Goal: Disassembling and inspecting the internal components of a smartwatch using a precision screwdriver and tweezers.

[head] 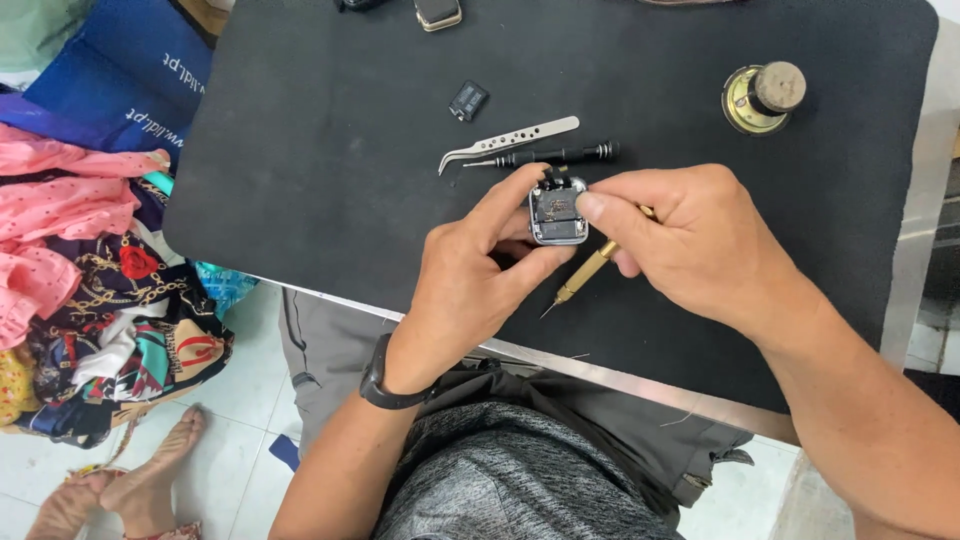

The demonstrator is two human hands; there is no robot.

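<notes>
While both hands work over the near edge of the table, the small square device (pixel 558 211) sits pinched between them, its back open and dark innards facing up. Left hand (pixel 470 275) clamps it: thumb under the lower side, index finger curled over the top left corner. Right hand (pixel 690 235) presses its thumb on the device's right edge, other fingers folded shut around a brass-handled pick (pixel 588 272) (tip points down-left, toward the near table edge, not touching the device as far as I can tell). Black wristband (pixel 385 385) on the left wrist.

Just beyond the device, toward the table middle: curved silver tweezers (pixel 508 142) and a black screwdriver (pixel 550 156), lying side by side, near each other, both roughly parallel to the far edge. Further out, a small black square part (pixel 468 101) lies alone. Toward the far right corner, a round brass-coloured item with a cork-like cap (pixel 764 96). At the far edge, another small silver-rimmed device (pixel 438 13), partly cut off.

Black mat (pixel 300 150) covers the table top; bare metal rim shows along the near edge. Off the left edge: a pile of patterned cloth (pixel 100 280) on the floor, a blue bag (pixel 130 60) behind it, someone else's bare feet (pixel 130 480) on the white tiles.
</notes>
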